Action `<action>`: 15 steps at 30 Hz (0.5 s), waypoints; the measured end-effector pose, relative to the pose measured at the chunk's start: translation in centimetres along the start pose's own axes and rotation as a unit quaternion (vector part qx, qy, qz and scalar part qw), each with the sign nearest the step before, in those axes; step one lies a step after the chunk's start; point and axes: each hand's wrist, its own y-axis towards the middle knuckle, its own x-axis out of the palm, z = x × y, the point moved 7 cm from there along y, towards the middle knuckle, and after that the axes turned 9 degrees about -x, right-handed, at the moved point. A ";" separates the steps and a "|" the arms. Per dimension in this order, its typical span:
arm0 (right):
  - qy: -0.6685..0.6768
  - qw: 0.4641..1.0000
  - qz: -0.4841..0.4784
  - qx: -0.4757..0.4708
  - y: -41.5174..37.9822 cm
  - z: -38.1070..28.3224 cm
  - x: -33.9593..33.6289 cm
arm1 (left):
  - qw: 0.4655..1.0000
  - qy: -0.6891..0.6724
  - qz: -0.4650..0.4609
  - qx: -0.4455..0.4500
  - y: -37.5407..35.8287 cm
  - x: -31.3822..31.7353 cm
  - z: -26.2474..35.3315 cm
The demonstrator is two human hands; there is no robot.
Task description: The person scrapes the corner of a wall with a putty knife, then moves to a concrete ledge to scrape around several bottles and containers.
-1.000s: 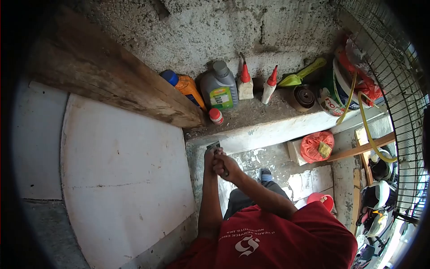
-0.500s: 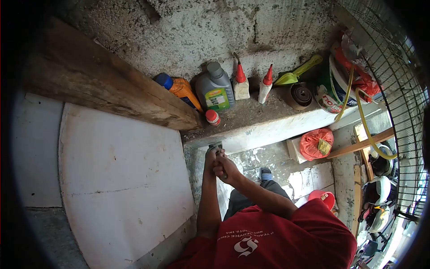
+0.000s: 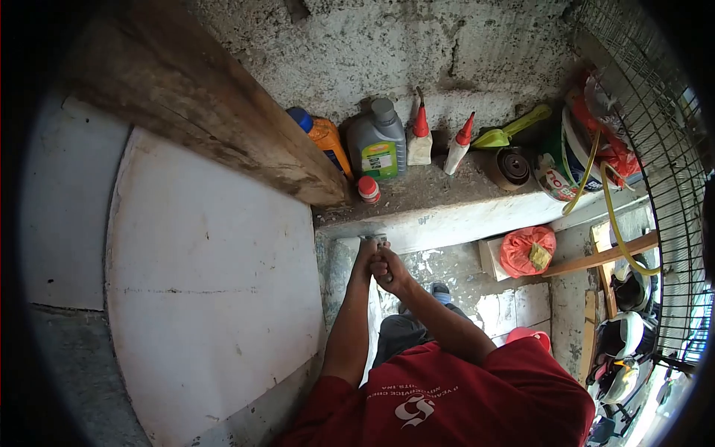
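My right hand [image 3: 389, 269] is closed in a fist around the handle of a scraper. Just ahead of it, my left hand [image 3: 366, 249] is closed on the same tool near its blade. The scraper [image 3: 381, 238] shows only as a short flat grey edge beyond my fingers; most of its handle is hidden. Its blade is right at the white painted face [image 3: 417, 226] below the ledge, close to the inner corner. Both forearms reach forward together, the hands touching each other.
On the ledge [image 3: 439, 190] stand a grey bottle [image 3: 377, 141], an orange bottle [image 3: 328, 141], a small red-capped bottle [image 3: 369, 189], two red-nozzled bottles and a tub. A wooden post [image 3: 223, 112] rises at left. A red plastic bag [image 3: 527, 252] lies right; wire mesh [image 3: 670, 149] hangs beyond.
My hands and the scraper have shifted slightly along the painted face, with both hands still on it. The camera view has tilted a little, so the ledge and bottles appear lower and farther right.
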 end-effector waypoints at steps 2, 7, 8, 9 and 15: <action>-0.014 1.000 -0.009 -0.001 -0.6 0.0 0.1 | 0.997 -0.052 0.031 0.055 -0.1 0.1 0.2; -0.009 0.998 -0.047 0.032 -1.8 -0.2 0.9 | 0.988 -0.154 0.015 0.029 -0.1 0.7 -0.2; 0.000 0.998 -0.042 0.041 -1.4 -0.1 0.4 | 0.991 -0.136 0.008 0.014 0.2 0.3 -0.8; 0.023 0.998 -0.058 0.028 -0.3 -0.1 0.5 | 0.996 -0.076 0.015 0.034 1.2 -0.7 -1.0; -0.006 0.998 -0.035 0.044 -0.6 0.5 0.0 | 0.964 -0.263 -0.014 -0.023 -1.7 1.1 -1.9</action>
